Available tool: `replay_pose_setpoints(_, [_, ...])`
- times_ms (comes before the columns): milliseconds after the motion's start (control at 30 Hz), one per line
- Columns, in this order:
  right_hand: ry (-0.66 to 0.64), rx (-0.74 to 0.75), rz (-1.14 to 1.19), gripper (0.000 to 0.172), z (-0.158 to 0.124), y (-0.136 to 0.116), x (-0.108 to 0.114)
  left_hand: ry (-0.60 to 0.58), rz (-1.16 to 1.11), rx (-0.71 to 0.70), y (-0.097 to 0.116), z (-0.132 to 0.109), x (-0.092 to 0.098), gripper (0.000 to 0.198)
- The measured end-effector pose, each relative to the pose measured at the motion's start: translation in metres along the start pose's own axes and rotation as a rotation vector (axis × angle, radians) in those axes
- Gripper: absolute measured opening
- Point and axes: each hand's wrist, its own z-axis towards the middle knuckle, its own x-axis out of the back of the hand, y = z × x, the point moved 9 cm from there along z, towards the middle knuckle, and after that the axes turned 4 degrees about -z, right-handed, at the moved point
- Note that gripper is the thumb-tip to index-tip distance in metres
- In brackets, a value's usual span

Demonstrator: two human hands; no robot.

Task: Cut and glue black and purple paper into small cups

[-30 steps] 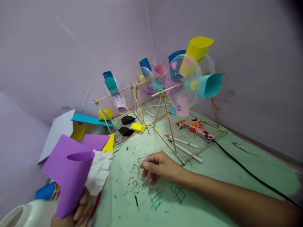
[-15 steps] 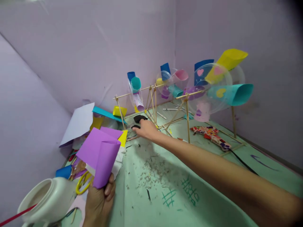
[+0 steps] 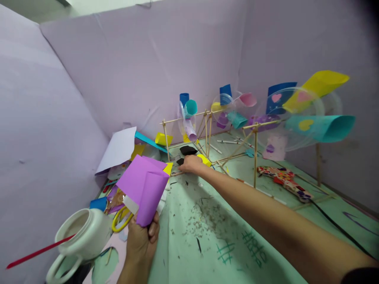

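Observation:
My left hand [image 3: 142,232] is closed round the lower end of a purple paper sheet [image 3: 154,193], whose near side is curled into a tube. My right hand [image 3: 189,163] reaches to the far part of the table, fingers curled down. A small black piece [image 3: 180,161] touches its fingertips, and a larger black piece [image 3: 188,150] lies just behind. Whether the fingers grip anything is hidden. Beside the right wrist is a yellow paper piece [image 3: 205,160]. A stick frame [image 3: 167,138] carrying a wheel with paper cups [image 3: 190,107] stands behind.
A white pot [image 3: 94,225] with a red stick [image 3: 41,251] stands at lower left. Yellow-handled scissors [image 3: 118,223] and papers [image 3: 118,150] lie near the left hand. At right are another stick frame [image 3: 255,157], cupped wheels, and a patterned glue gun [image 3: 284,181] with a black cord.
The view has shifted, so everything sits further right. My right hand has curled its fingers more at the black pieces, and the yellow piece beside it now shows. My left hand keeps the purple paper.

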Motion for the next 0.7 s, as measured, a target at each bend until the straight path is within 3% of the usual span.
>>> replay_pose_setpoints(133, [0.071,0.025,0.188,0.044,-0.017,0.002,0.017,0.003,-0.004,-0.033,0.004,0.002,0.001,0.009])
replay_pose_setpoints(300, [0.138,0.258,0.534,0.069,-0.087,0.008,0.021,0.021,-0.019,-0.067,0.010,0.003,0.002,0.010])
replay_pose_setpoints(367, [0.056,0.403,1.044,0.067,-0.119,0.014,0.015,0.023,-0.013,-0.061,0.008,0.002,0.000,0.009])
replay_pose_setpoints(467, [-0.080,0.354,1.391,0.058,-0.149,0.031,-0.005,0.022,0.009,-0.058,0.002,0.000,-0.004,0.008])
replay_pose_setpoints(600, [-0.165,0.298,1.491,0.053,-0.165,0.039,-0.017,0.014,0.045,-0.073,-0.003,-0.008,-0.011,0.009])
replay_pose_setpoints(700, [-0.201,0.332,1.400,0.056,-0.171,0.038,-0.014,0.008,0.079,-0.073,-0.005,-0.012,-0.016,0.008])
